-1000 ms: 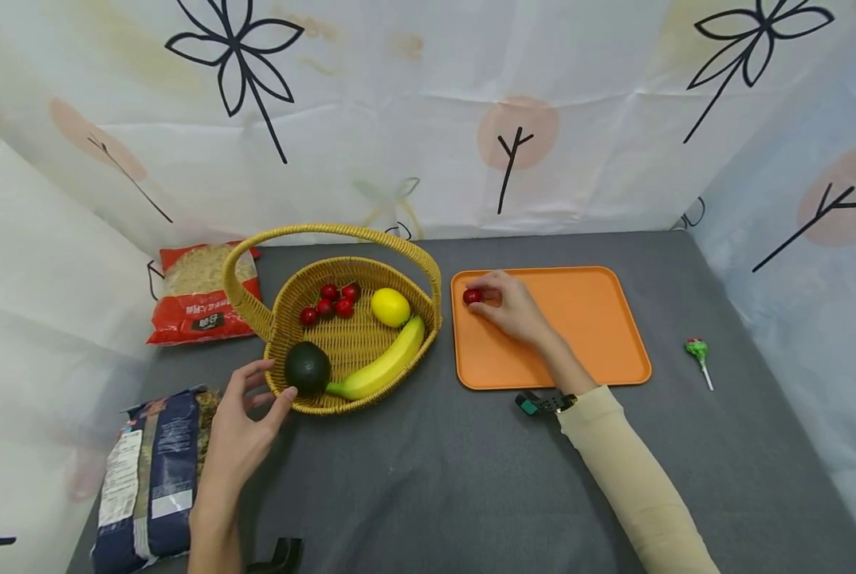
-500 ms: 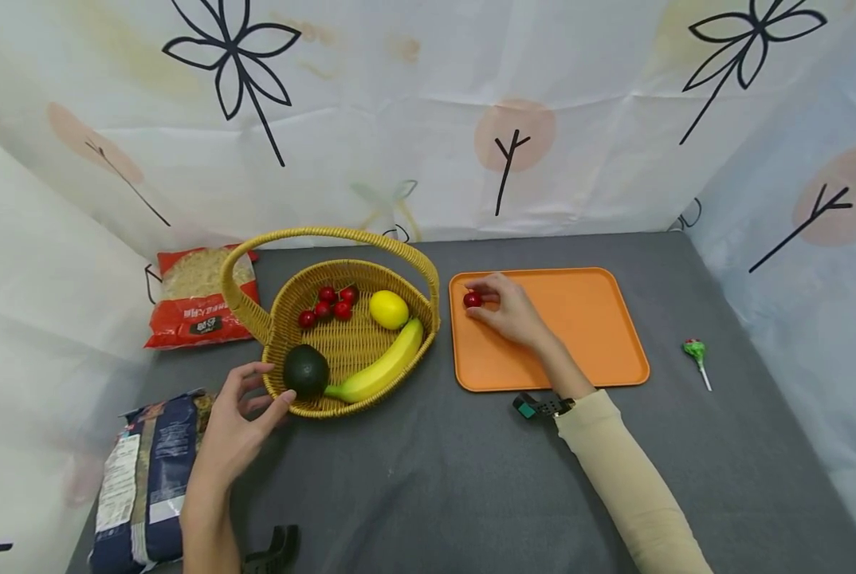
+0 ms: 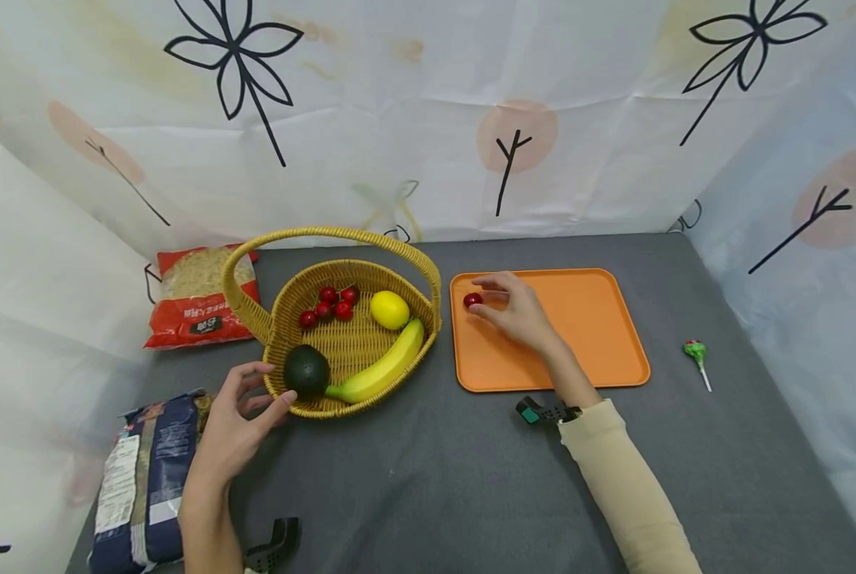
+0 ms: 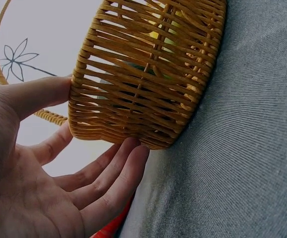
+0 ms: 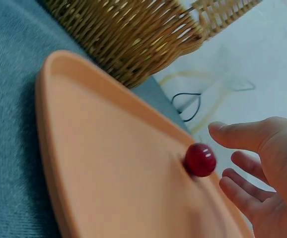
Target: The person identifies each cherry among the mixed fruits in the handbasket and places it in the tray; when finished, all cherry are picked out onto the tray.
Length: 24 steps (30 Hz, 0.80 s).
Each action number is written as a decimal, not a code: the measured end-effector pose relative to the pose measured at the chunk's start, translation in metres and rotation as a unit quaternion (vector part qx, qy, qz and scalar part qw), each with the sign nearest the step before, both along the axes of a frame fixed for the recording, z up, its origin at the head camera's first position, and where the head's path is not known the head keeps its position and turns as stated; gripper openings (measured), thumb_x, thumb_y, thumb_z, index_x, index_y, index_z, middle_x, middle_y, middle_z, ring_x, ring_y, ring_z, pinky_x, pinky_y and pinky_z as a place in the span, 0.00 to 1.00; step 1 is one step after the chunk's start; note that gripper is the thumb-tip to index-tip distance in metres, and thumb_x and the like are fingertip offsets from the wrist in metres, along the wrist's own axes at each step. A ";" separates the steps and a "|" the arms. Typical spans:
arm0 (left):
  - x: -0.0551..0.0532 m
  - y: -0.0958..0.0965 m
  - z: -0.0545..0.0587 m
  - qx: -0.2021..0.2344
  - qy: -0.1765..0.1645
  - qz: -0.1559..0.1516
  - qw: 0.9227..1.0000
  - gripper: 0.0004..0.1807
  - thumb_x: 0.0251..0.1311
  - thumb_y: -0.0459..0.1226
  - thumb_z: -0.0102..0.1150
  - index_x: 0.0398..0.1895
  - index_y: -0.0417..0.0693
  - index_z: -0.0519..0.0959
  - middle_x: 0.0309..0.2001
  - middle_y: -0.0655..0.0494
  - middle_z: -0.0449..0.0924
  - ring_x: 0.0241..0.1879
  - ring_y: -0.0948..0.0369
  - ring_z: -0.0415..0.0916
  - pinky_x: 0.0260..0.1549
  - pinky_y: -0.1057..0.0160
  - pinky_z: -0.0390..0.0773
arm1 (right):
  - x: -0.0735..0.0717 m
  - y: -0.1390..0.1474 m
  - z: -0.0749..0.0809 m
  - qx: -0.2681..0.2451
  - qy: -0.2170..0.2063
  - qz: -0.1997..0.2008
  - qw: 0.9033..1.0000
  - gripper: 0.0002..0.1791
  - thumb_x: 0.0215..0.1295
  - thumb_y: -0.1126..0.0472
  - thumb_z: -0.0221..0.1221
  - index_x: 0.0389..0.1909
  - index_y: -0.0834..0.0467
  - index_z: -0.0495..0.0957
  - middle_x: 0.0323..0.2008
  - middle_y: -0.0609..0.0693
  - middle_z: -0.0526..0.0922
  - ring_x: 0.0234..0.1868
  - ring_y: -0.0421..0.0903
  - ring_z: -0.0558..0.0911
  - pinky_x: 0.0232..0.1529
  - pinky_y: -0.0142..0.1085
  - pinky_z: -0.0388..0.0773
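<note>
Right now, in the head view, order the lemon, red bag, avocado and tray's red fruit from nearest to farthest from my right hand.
1. Red fruit: beside your right hand, left end of the tray.
2. Lemon: right side of the basket.
3. Avocado: basket's near left.
4. Red bag: left of the basket.

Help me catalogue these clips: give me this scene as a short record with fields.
Left hand: touches the rim of the basket
Right hand: at the lone cherry; contact unclear
Basket contents: avocado, banana, lemon, five cherries
Tray: orange, lone cherry on its left part
Right of tray: lollipop
Left side: red bag, blue bag
</note>
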<state>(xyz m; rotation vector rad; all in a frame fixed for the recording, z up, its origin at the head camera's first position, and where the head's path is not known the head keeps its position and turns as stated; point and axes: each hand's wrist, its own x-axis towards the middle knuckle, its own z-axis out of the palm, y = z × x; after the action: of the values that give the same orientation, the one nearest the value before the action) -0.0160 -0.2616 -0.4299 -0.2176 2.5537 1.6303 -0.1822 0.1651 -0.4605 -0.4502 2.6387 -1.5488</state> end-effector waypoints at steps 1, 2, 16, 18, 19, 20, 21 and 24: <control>0.000 0.000 0.000 0.001 -0.001 0.000 1.000 0.33 0.75 0.40 0.67 0.75 0.42 0.62 0.69 0.34 0.71 0.46 0.80 0.82 0.40 0.72 0.88 | 0.001 0.002 0.002 -0.009 0.000 -0.002 1.000 0.26 0.69 0.65 0.73 0.66 0.65 0.80 0.63 0.63 0.80 0.66 0.62 0.84 0.71 0.52 0.82; 0.000 -0.001 -0.001 0.002 0.000 0.001 1.000 0.33 0.75 0.40 0.67 0.75 0.42 0.63 0.69 0.34 0.71 0.45 0.80 0.82 0.40 0.72 0.88 | 0.003 0.003 0.005 -0.021 -0.001 -0.002 1.000 0.26 0.69 0.65 0.73 0.66 0.65 0.80 0.64 0.63 0.80 0.66 0.62 0.84 0.70 0.52 0.82; 0.000 -0.002 -0.003 0.008 0.002 0.006 1.000 0.33 0.75 0.39 0.68 0.75 0.42 0.63 0.68 0.35 0.72 0.45 0.80 0.83 0.39 0.72 0.88 | 0.043 0.006 0.078 -0.153 0.017 0.201 0.967 0.13 0.66 0.75 0.70 0.50 0.68 0.85 0.42 0.46 0.89 0.42 0.42 0.87 0.46 0.33 0.89; 0.000 -0.002 -0.003 0.008 0.003 0.006 1.000 0.33 0.75 0.39 0.68 0.75 0.42 0.63 0.68 0.35 0.72 0.45 0.80 0.83 0.39 0.72 0.88 | 0.049 -0.002 0.085 -0.155 0.021 0.244 0.957 0.13 0.66 0.75 0.70 0.50 0.66 0.85 0.43 0.49 0.89 0.43 0.43 0.88 0.46 0.36 0.90; 0.000 -0.002 -0.003 0.008 0.004 0.006 1.000 0.33 0.75 0.39 0.68 0.75 0.42 0.63 0.68 0.35 0.72 0.45 0.80 0.83 0.39 0.72 0.88 | 0.052 -0.006 0.087 -0.156 0.023 0.261 0.952 0.13 0.66 0.76 0.70 0.50 0.66 0.85 0.43 0.52 0.89 0.43 0.43 0.88 0.46 0.37 0.90; 0.000 -0.002 -0.003 0.008 0.005 0.005 1.000 0.33 0.75 0.39 0.68 0.75 0.42 0.63 0.68 0.35 0.72 0.45 0.80 0.83 0.39 0.72 0.88 | 0.054 -0.011 0.089 -0.158 0.023 0.277 0.948 0.14 0.66 0.76 0.69 0.51 0.65 0.85 0.42 0.55 0.88 0.43 0.44 0.89 0.47 0.37 0.90; 0.000 -0.002 -0.003 0.009 0.006 0.005 1.000 0.33 0.74 0.39 0.68 0.75 0.42 0.63 0.68 0.35 0.72 0.45 0.80 0.83 0.39 0.72 0.88 | 0.056 -0.017 0.090 -0.160 0.023 0.288 0.944 0.14 0.66 0.76 0.69 0.51 0.65 0.85 0.43 0.57 0.88 0.43 0.44 0.89 0.48 0.38 0.90; -0.001 -0.002 -0.003 0.009 0.007 0.005 1.000 0.33 0.74 0.39 0.68 0.75 0.42 0.63 0.68 0.35 0.72 0.45 0.80 0.83 0.39 0.72 0.88 | 0.059 -0.036 0.090 -0.170 0.013 0.308 0.936 0.14 0.67 0.76 0.69 0.52 0.65 0.84 0.45 0.63 0.88 0.44 0.44 0.89 0.50 0.41 0.91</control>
<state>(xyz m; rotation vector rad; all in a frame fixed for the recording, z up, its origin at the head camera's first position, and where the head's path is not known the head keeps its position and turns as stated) -0.0168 -0.2635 -0.4332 -0.2201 2.5501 1.6641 -0.1235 0.1293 -0.3706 -1.1827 1.9304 -1.7433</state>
